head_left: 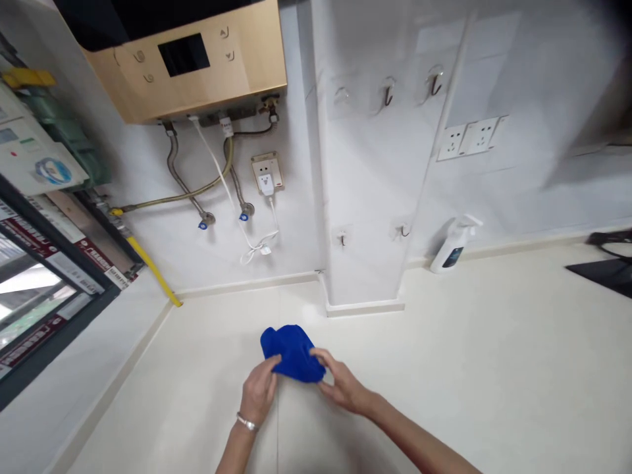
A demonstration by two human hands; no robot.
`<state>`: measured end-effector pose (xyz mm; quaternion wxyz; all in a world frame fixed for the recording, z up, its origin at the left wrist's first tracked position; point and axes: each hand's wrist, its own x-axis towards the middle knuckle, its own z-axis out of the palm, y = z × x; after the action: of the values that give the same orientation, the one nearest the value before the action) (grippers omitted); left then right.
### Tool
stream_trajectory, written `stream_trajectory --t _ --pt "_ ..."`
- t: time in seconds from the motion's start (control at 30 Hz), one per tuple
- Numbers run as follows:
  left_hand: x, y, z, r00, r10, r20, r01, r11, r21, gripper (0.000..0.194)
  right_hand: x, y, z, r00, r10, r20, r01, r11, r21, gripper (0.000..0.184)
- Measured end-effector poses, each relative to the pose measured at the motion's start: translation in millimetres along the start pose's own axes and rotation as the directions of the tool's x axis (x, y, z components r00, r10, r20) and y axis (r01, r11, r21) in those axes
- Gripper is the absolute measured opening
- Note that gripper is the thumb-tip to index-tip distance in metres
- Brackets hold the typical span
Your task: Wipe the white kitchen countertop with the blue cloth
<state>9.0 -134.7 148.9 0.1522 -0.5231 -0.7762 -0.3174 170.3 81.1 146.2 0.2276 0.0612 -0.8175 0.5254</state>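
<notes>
A crumpled blue cloth (pixel 294 352) is held between my two hands, over the pale countertop (pixel 474 368). My left hand (pixel 260 388), with a silver bracelet at its wrist, pinches the cloth's lower left edge. At the cloth's right side, the thumb and fingers of my right hand (pixel 343 384) grip its edge. The parts of the cloth beneath the fingers are hidden.
A white spray bottle (pixel 450 247) stands by the back wall. A wall column (pixel 368 197) with hooks juts onto the counter. A gold water heater (pixel 192 66), hoses and a yellow gas pipe (pixel 155 271) are at left, beside a window (pixel 39 296).
</notes>
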Motion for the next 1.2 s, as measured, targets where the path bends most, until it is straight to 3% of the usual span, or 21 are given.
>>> stream_trajectory --t 0.1,0.17,0.23,0.33,0.4,0.57,0.77,0.83,0.97,1.1,1.2 --pt "-52 -9 22.1 0.943 0.2 0.267 -0.213 0.977 0.02 0.054 -52 43 26 0.981 0.007 0.195 0.03 0.983 -0.182 0.066" --pt "-78 -12 32.6 0.92 0.186 0.345 -0.203 0.979 0.013 0.06 -78 61 38 0.968 0.046 0.247 0.023 0.962 -0.271 0.071" --pt "-87 -14 39.4 0.938 0.119 0.325 -0.134 0.991 0.025 0.058 -91 68 45 0.966 0.082 0.246 0.0 0.948 -0.317 0.073" --pt "-72 -11 50.3 0.955 0.112 0.275 -0.117 0.993 0.001 0.054 -93 66 46 0.966 0.068 0.25 0.02 0.942 -0.334 0.065" --pt "-52 -5 59.1 0.943 0.142 0.301 -0.14 0.99 -0.029 0.06 -92 65 47 0.968 0.028 0.251 0.062 0.937 -0.344 0.06" --pt "-19 8 65.2 0.846 0.216 0.487 -0.194 0.976 -0.096 0.07 -100 75 49 0.981 -0.044 0.188 0.112 0.923 -0.369 0.056" --pt "-18 3 40.4 0.785 0.198 0.587 -0.173 0.98 -0.1 0.034 -108 85 49 0.986 -0.123 0.117 0.158 0.915 -0.371 0.052" --pt "-18 0 37.5 0.79 0.159 0.592 -0.136 0.987 -0.083 0.037 -110 85 50 0.989 -0.113 0.091 0.14 0.912 -0.385 0.053" --pt "-15 -3 43.9 0.779 0.109 0.617 -0.113 0.993 -0.032 0.066 -114 86 54 1.0 -0.011 0.024 0.02 0.915 -0.403 0.071" --pt "-11 -8 44.8 0.742 0.094 0.664 -0.15 0.988 0.027 0.044 -118 86 53 0.997 0.063 0.042 -0.041 0.915 -0.4 0.079" --pt "-20 -21 28.7 0.747 0.106 0.656 -0.148 0.989 0.008 0.034 -117 82 48 0.994 0.083 0.075 -0.046 0.913 -0.406 0.071"
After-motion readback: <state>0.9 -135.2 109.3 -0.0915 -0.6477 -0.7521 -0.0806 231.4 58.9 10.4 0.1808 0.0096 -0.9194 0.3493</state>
